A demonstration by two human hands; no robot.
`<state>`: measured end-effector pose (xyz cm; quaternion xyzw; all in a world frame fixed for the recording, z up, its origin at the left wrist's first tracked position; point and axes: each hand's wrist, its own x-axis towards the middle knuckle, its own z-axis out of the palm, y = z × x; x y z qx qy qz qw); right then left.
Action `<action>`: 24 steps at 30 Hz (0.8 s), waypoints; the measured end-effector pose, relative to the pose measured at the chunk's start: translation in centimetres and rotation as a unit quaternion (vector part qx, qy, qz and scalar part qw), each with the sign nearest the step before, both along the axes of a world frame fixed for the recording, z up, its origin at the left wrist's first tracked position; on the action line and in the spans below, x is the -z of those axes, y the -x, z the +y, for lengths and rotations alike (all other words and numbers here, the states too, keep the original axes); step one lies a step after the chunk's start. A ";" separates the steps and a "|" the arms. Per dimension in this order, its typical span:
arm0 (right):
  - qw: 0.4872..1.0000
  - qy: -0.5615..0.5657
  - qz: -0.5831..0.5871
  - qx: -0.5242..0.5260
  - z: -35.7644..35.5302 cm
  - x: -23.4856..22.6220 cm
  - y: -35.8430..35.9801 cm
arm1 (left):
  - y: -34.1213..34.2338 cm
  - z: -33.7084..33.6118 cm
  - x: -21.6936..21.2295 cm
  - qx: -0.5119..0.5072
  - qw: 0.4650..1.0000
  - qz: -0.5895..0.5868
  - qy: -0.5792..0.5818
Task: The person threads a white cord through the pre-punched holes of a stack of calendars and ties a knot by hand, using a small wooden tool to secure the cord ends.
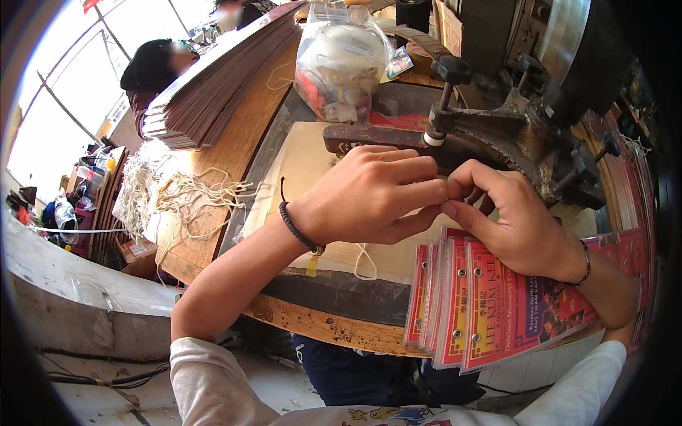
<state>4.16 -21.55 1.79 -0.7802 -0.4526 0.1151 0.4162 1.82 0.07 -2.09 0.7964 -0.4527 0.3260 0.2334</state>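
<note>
My left hand (376, 195) and my right hand (511, 216) meet over the worktable, thumbs and fingertips pinched together. Whatever is between the fingertips is too small or hidden to make out. Under my left hand a loop of white string (365, 264) hangs over a cream sheet (302, 160). Just below my right hand lies a fanned stack of red and yellow laminated cards (490, 305) with metal eyelets, partly covered by my right wrist.
A metal press (511, 128) with black knobs stands just beyond my hands. Loose white strings (192, 192) lie at the left, near a tall stack of flat sheets (220, 78). A clear plastic bag (344, 64) sits at the back. Another person (153, 71) is at upper left.
</note>
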 end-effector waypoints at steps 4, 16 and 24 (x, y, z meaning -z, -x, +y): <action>1.000 -0.003 -0.020 0.001 -0.1 -0.2 0.1 | 0.0 0.0 -0.3 0.006 1.000 -0.002 0.003; 0.964 -0.095 -0.244 -0.044 -0.6 0.2 0.3 | 0.7 -0.1 -0.7 0.055 0.989 0.098 0.093; 0.972 -0.124 -0.197 -0.034 -0.2 0.2 0.4 | 1.1 0.7 -2.1 0.092 0.912 0.372 0.148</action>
